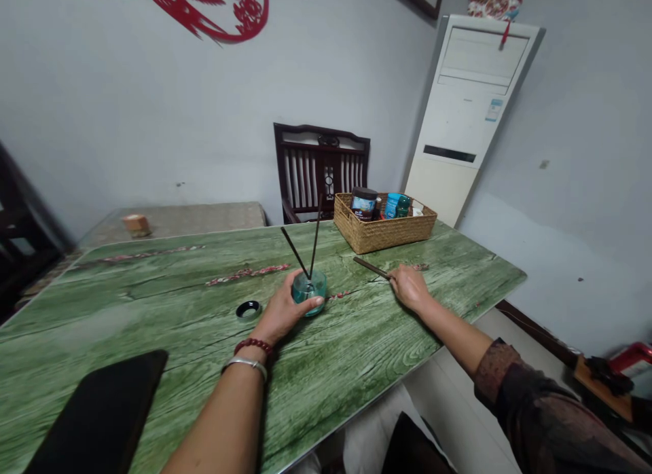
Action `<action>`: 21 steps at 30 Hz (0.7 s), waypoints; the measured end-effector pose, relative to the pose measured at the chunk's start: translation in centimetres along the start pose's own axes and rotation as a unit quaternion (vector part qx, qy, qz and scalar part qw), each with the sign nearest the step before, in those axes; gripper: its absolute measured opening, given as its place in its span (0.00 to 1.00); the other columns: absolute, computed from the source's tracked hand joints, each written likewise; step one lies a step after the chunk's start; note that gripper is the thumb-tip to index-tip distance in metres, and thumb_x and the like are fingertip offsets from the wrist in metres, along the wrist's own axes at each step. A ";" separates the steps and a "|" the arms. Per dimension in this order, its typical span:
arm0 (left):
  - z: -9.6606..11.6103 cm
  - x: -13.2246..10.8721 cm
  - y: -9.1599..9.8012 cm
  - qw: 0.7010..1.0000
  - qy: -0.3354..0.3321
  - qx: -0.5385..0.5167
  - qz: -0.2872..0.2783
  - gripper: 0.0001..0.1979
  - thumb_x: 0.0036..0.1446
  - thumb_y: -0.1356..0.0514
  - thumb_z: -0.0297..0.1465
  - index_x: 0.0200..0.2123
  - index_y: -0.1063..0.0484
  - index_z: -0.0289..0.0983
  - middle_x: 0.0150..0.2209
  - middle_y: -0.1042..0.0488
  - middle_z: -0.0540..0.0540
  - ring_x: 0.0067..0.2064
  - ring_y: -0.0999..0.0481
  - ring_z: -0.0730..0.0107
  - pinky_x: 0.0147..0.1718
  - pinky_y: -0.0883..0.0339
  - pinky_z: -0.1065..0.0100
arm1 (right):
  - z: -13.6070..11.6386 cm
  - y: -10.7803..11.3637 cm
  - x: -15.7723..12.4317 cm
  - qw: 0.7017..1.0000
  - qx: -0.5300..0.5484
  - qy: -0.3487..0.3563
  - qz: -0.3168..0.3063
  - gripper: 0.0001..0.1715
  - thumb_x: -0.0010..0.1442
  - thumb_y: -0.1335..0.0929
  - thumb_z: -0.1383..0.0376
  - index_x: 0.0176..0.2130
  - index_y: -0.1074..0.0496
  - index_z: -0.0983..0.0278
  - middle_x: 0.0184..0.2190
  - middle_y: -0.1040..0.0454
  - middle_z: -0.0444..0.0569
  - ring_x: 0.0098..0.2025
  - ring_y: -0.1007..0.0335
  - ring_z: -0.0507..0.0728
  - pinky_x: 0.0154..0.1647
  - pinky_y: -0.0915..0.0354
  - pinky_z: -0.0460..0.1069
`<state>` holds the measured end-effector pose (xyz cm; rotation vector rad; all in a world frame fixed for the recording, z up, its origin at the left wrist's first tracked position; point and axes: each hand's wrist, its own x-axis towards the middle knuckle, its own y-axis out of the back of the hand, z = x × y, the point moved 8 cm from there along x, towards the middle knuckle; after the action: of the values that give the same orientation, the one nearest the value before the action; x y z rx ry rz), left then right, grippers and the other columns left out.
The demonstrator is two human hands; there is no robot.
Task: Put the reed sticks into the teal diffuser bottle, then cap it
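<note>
My left hand (285, 307) is wrapped round a teal glass reed diffuser bottle (316, 284) that stands on the green table. Two dark reed sticks (314, 246) rise from its neck, leaning apart. To the right, my right hand (407, 285) pinches the near end of a dark stick bundle (373, 267), held low over the tabletop; how many sticks it has I cannot tell. Left of the bottle a black and silver ring-shaped cap (248, 310) lies on the table.
A woven basket (390, 238) with jars and bottles stands at the back right of the green table (193, 338). A flat black object (102, 406) lies front left. Behind the table are a dark wooden chair (326, 168) and a low surface with a small orange-brown box (136, 224).
</note>
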<state>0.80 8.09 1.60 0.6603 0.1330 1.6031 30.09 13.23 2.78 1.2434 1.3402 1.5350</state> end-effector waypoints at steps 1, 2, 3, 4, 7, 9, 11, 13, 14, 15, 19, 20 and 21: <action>0.1 0.0 0.0 1.000 -0.002 0.001 -0.002 0.36 0.46 0.34 0.45 0.56 0.38 0.36 0.51 0.27 0.39 0.52 0.26 0.53 0.54 0.35 0.53 | -0.1 -0.4 -0.4 1.000 -0.015 0.005 0.001 0.19 0.67 0.40 0.65 0.49 0.23 0.65 0.46 0.25 0.60 0.50 0.31 0.61 0.50 0.40 0.50; 0.1 0.0 0.0 1.000 -0.002 0.002 -0.002 0.37 0.46 0.34 0.46 0.56 0.38 0.36 0.52 0.27 0.39 0.52 0.27 0.53 0.54 0.35 0.54 | -0.2 -0.6 -0.7 1.000 -0.024 0.008 0.007 0.19 0.67 0.40 0.66 0.48 0.23 0.66 0.45 0.25 0.60 0.50 0.31 0.61 0.49 0.40 0.50; 0.1 0.0 0.0 1.000 0.000 0.003 -0.001 0.37 0.46 0.33 0.46 0.56 0.38 0.35 0.52 0.27 0.39 0.52 0.27 0.53 0.54 0.35 0.54 | -0.3 -0.6 -0.9 0.999 -0.029 0.011 0.016 0.19 0.66 0.40 0.66 0.48 0.23 0.66 0.44 0.26 0.60 0.49 0.32 0.61 0.49 0.40 0.50; 0.0 0.0 0.0 1.000 0.001 0.005 0.000 0.38 0.46 0.33 0.46 0.56 0.38 0.35 0.52 0.28 0.38 0.52 0.27 0.53 0.55 0.35 0.54 | -0.4 -0.7 -1.1 0.999 -0.032 0.016 0.018 0.19 0.66 0.40 0.66 0.48 0.23 0.66 0.43 0.26 0.59 0.49 0.32 0.61 0.49 0.40 0.50; 0.0 0.0 0.0 1.000 -0.002 0.006 0.001 0.37 0.46 0.34 0.46 0.56 0.38 0.35 0.52 0.28 0.38 0.53 0.27 0.53 0.55 0.35 0.54 | -0.6 -0.7 -1.3 0.999 -0.025 0.036 0.032 0.18 0.66 0.39 0.65 0.48 0.24 0.64 0.42 0.27 0.57 0.48 0.33 0.61 0.48 0.40 0.50; 0.2 0.0 0.1 1.000 -0.005 0.000 0.003 0.37 0.46 0.33 0.45 0.56 0.38 0.35 0.52 0.27 0.39 0.52 0.26 0.53 0.55 0.35 0.54 | -0.5 -0.4 -1.3 0.998 -0.017 0.038 0.051 0.17 0.66 0.38 0.64 0.49 0.25 0.63 0.43 0.27 0.55 0.48 0.33 0.61 0.48 0.40 0.50; 0.3 0.0 0.1 1.000 -0.004 -0.008 0.005 0.36 0.45 0.33 0.45 0.55 0.38 0.36 0.50 0.26 0.40 0.51 0.26 0.53 0.54 0.35 0.53 | -0.3 -0.4 -1.3 0.998 -0.018 0.029 0.057 0.17 0.66 0.38 0.63 0.49 0.25 0.63 0.43 0.27 0.55 0.48 0.33 0.61 0.49 0.40 0.50; 0.4 -0.1 0.2 1.000 -0.002 -0.012 0.008 0.36 0.45 0.33 0.44 0.55 0.37 0.37 0.50 0.26 0.40 0.51 0.25 0.53 0.54 0.35 0.52 | -0.2 -0.6 -1.3 0.998 -0.026 0.023 0.044 0.16 0.65 0.37 0.63 0.48 0.24 0.63 0.43 0.27 0.56 0.48 0.32 0.61 0.48 0.40 0.50; 0.5 -0.1 0.2 1.000 -0.002 -0.011 0.009 0.36 0.44 0.33 0.44 0.55 0.37 0.37 0.50 0.26 0.40 0.51 0.25 0.53 0.54 0.35 0.52 | -0.2 -0.8 -1.4 0.999 -0.027 0.024 0.037 0.16 0.65 0.37 0.63 0.47 0.24 0.63 0.43 0.27 0.56 0.48 0.32 0.61 0.48 0.40 0.50; 0.5 -0.1 0.3 1.000 -0.002 -0.008 0.009 0.36 0.44 0.33 0.44 0.55 0.37 0.37 0.50 0.26 0.40 0.51 0.26 0.53 0.54 0.35 0.52 | -0.3 -0.9 -1.5 0.999 -0.026 0.025 0.031 0.15 0.65 0.37 0.63 0.47 0.24 0.63 0.43 0.27 0.56 0.48 0.32 0.61 0.47 0.40 0.50; 0.5 -0.1 0.2 1.000 0.001 -0.004 0.006 0.36 0.45 0.33 0.44 0.56 0.37 0.37 0.50 0.26 0.40 0.51 0.26 0.54 0.55 0.35 0.52 | -0.7 -0.9 -1.5 1.000 -0.007 0.020 0.013 0.13 0.64 0.35 0.63 0.44 0.24 0.62 0.44 0.25 0.55 0.48 0.29 0.60 0.46 0.39 0.48; 0.4 -0.1 0.2 1.000 0.001 -0.004 0.005 0.36 0.45 0.34 0.44 0.56 0.38 0.37 0.50 0.26 0.40 0.51 0.26 0.54 0.55 0.35 0.52 | -0.7 -0.9 -1.4 1.000 -0.002 0.014 0.002 0.12 0.64 0.36 0.63 0.43 0.23 0.62 0.44 0.24 0.55 0.47 0.28 0.60 0.44 0.39 0.48; 0.4 -0.1 0.2 1.000 0.000 -0.003 0.005 0.36 0.45 0.34 0.44 0.56 0.38 0.37 0.50 0.26 0.41 0.51 0.26 0.53 0.55 0.35 0.52 | -0.7 -0.9 -1.3 1.000 0.001 0.006 -0.011 0.12 0.64 0.36 0.63 0.42 0.23 0.62 0.44 0.24 0.55 0.46 0.27 0.60 0.43 0.38 0.48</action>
<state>0.85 7.88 1.96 0.6564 0.1249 1.6127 29.67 11.98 1.66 1.2193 1.3596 1.5286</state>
